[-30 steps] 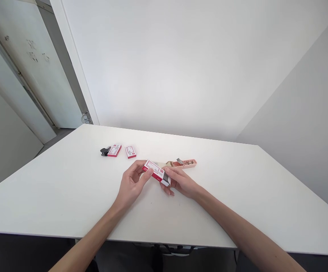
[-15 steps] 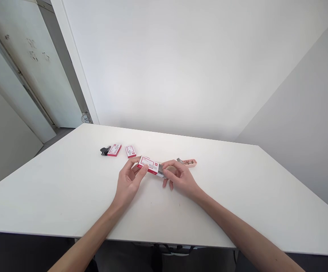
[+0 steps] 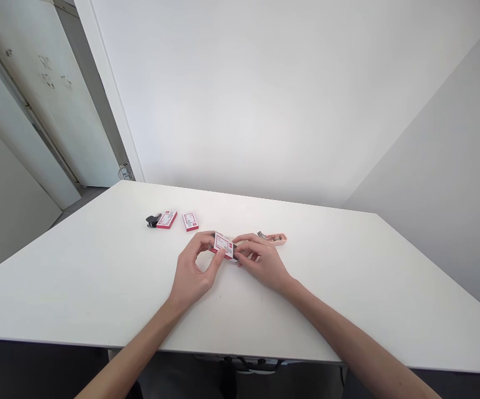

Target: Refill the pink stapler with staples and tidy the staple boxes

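Note:
My left hand (image 3: 194, 269) pinches a small red and white staple box (image 3: 223, 245) between thumb and fingers, holding it tilted above the table. Closed round the box's right end are the fingers of my right hand (image 3: 262, 260). A dark strip of what looks like the inner tray shows there beside the sleeve, and some dark also shows at the left end. What the tray holds is hidden. Just behind my right hand lies a pink stapler (image 3: 280, 239) with its metal parts exposed, partly covered by the hand.
Two more red and white boxes, one left (image 3: 167, 219) and one right (image 3: 190, 221), lie at the back left of the white table (image 3: 98, 277). A black staple remover (image 3: 153, 220) touches the left one. A white wall (image 3: 264, 111) rises behind the table.
My left hand has shifted slightly right with the staple box. Less of the tray sticks out at the right end, and my right hand's fingers now sit closer against the sleeve.

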Demonstrator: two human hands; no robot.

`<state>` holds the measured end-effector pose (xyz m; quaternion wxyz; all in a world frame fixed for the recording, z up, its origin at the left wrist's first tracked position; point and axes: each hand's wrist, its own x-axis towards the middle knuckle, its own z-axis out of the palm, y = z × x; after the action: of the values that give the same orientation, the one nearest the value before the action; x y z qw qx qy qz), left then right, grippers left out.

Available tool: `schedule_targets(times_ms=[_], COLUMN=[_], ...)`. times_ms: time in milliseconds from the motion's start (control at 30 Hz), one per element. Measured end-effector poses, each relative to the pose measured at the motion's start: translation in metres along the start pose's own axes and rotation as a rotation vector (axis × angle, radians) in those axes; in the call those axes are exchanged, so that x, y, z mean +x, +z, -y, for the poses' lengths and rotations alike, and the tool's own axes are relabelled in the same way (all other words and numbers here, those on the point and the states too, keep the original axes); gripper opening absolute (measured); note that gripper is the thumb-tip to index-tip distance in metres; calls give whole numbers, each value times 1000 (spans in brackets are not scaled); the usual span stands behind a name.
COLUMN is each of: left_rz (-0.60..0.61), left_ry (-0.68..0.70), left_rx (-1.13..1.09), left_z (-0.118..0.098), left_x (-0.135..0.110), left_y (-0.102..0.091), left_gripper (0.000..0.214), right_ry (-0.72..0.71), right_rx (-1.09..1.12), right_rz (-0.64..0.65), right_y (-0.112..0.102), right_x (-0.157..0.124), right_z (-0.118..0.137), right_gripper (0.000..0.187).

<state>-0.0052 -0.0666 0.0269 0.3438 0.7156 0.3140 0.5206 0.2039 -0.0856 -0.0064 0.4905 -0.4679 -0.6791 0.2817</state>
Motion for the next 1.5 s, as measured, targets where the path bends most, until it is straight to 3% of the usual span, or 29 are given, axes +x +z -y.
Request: schedule_targets(times_ms=[233, 367, 533, 700, 800, 1000, 1367, 1500], left_rz=[-106, -257, -283, -214, -160, -54, 163, 269], left_ry=[-205, -337, -406, -407, -424, -400, -336, -340], left_rx=[-137, -214, -306, -407, -408, -403, -371, -327], left_z=[0, 6, 12, 13, 9, 0, 2, 1], left_x=[3, 4, 6, 7, 7, 5, 5, 3], left_y=[-3, -6, -8, -8, -8, -6, -6, -5], left_gripper=[28, 44, 57, 56, 55, 54, 51, 65], right_ry=[55, 54, -91, -232, -121, 226, 290, 241], right_rx=[77, 89, -77, -217, -125, 334, 483, 461], right_rz=[-179, -131, 19, 153, 135, 224, 284, 316], right_y=[-5, -6, -3, -4, -9, -17, -15, -13], right_x=[2, 1, -3, -4, -3, 1, 2, 0], right_z=[4, 5, 2, 3, 9, 15, 13, 12], right_gripper=[23, 21, 8, 8, 10, 47, 46, 42])
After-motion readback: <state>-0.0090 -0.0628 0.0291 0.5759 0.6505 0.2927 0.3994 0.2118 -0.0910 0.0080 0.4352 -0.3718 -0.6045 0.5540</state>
